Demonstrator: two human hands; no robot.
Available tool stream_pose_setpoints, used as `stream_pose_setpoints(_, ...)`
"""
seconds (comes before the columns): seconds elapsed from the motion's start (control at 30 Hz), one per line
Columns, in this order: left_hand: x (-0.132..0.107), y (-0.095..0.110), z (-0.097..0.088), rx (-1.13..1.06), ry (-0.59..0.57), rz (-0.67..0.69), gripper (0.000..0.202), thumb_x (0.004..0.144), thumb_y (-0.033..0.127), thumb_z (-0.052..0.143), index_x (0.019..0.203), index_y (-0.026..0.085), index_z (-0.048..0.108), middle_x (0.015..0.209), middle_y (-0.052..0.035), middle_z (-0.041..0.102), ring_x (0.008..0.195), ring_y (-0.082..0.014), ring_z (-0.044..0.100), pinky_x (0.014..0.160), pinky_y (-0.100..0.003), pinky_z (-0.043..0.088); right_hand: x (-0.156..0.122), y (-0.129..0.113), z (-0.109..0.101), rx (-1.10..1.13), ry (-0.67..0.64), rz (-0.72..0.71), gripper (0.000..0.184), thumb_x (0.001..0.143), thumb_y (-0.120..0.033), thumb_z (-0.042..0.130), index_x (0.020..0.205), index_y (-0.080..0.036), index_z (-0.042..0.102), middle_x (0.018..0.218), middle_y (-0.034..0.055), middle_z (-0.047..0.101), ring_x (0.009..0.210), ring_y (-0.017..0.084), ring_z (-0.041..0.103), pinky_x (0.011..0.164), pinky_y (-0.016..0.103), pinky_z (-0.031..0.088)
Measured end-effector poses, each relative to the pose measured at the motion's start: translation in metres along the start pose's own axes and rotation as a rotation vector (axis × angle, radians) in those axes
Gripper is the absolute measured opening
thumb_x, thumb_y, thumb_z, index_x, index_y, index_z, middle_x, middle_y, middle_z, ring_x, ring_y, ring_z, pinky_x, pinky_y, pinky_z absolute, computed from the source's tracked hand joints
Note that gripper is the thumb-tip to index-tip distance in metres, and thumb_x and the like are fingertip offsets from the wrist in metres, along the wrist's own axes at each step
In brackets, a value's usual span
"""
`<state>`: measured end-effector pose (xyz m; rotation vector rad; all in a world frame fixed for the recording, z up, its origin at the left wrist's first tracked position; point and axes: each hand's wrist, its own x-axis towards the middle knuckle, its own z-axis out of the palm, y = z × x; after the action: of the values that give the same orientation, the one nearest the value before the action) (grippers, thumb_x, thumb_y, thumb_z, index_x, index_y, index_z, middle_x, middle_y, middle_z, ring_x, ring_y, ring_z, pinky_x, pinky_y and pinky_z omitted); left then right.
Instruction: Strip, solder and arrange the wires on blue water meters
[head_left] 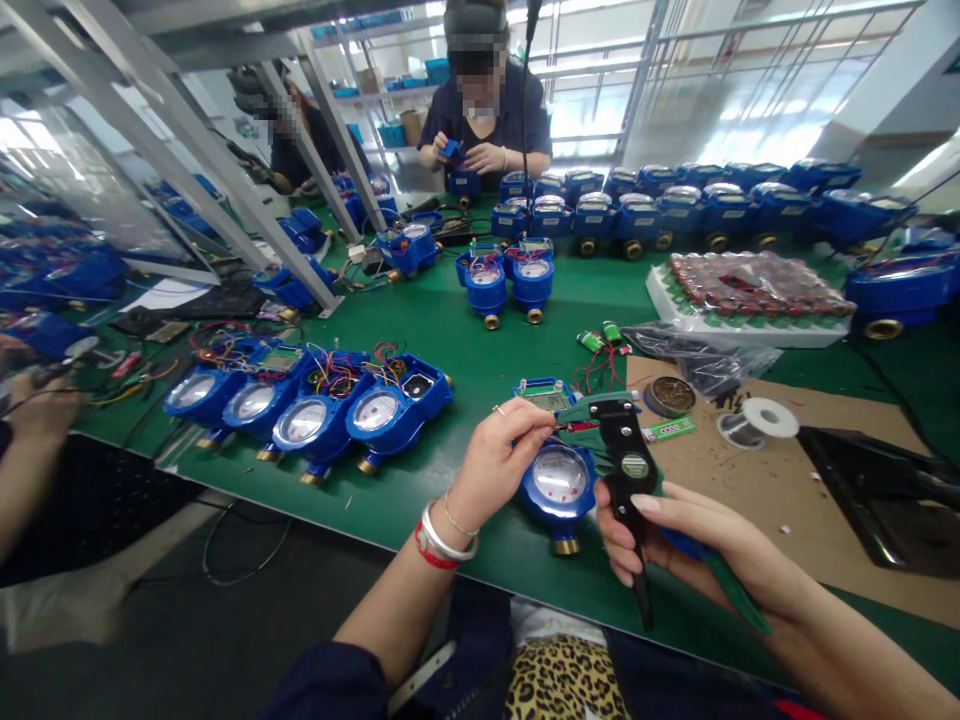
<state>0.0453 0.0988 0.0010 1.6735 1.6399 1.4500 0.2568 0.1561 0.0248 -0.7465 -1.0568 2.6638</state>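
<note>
My right hand (675,535) is wrapped round a black and green wire stripper (628,455), its jaws pointing left. My left hand (510,450) is closed in a pinch on thin wires (562,428) at the stripper's jaws; the fingertips hide exactly how many. Under both hands a blue water meter (559,480) sits with its round dial up and brass fitting toward me. A small display board (546,397) shows behind its dial, partly hidden by my left hand. Just right of the stripper lies a green and white battery (670,430).
Several open blue meters (307,420) with loose wires stand at left. On the right are a cardboard sheet (847,450), a solder spool (757,422), a round tin (670,396) and a battery tray (750,300). A co-worker (487,120) handles a blue part across the table.
</note>
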Motion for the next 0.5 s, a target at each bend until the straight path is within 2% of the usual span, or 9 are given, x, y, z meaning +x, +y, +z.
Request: stream_pose_setpoints(0.5, -0.0002, -0.0028, 0.0009, 0.015, 0.015, 0.041, 0.012, 0.092, 0.018, 0.052, 0.09, 0.019, 0.064, 0.088, -0.0027, 0.061, 0.086, -0.0142, 0.056, 0.079, -0.027, 0.044, 0.0034, -0.0012, -0.0017, -0.043, -0.037, -0.002, 0.021, 0.089, -0.033, 0.059, 0.098, -0.014, 0.061, 0.076, 0.004, 0.055, 0.065, 0.015, 0.053, 0.062, 0.03, 0.047)
